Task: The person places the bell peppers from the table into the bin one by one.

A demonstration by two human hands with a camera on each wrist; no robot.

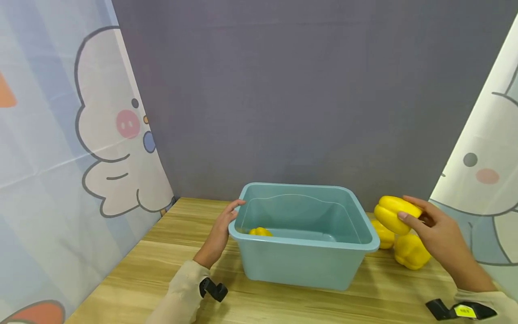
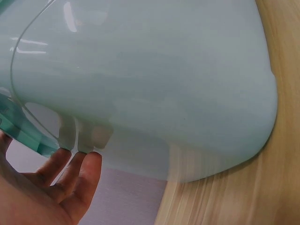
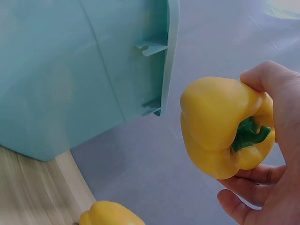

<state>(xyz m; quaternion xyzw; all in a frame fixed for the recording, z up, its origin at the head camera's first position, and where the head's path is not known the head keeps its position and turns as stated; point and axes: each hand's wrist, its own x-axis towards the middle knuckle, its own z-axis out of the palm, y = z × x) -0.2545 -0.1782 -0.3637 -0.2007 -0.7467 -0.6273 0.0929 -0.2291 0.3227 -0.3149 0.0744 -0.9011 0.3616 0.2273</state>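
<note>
Locate the held pepper (image 1: 394, 213), yellow, in the air right of the bin (image 1: 299, 265), gripped between thumb and fingers of the right hand (image 1: 443, 234). Refer to the right wrist view for the green stem (image 3: 251, 133), turned toward the palm; in the head view, hidden behind the hand. Note the fingers partly concealed behind the fruit.

Locate the left hand (image 1: 220, 229) at the bin's left rim, fingers nearly straight, with tips against the outer wall in the left wrist view. Note one digit there cut off by the left frame edge. Read the dim finger shapes on the glossy wall as reflections.

Look inside the bin, near the left end, for another yellow pepper (image 1: 260, 231), lower part hidden by the front rim.

Find two more on the worktop (image 1: 133, 270), right of the bin: a rear pepper (image 1: 384, 235), partly covered by the held one, and a front pepper (image 1: 412, 252), more fully exposed. Cannot match with certainty either one to the cropped pepper at the bottom of the right wrist view.

Note both sleeves (image 1: 178, 288) cut off below. Regard the label on the right wrist strap (image 1: 461, 310) as too small to read.
</note>
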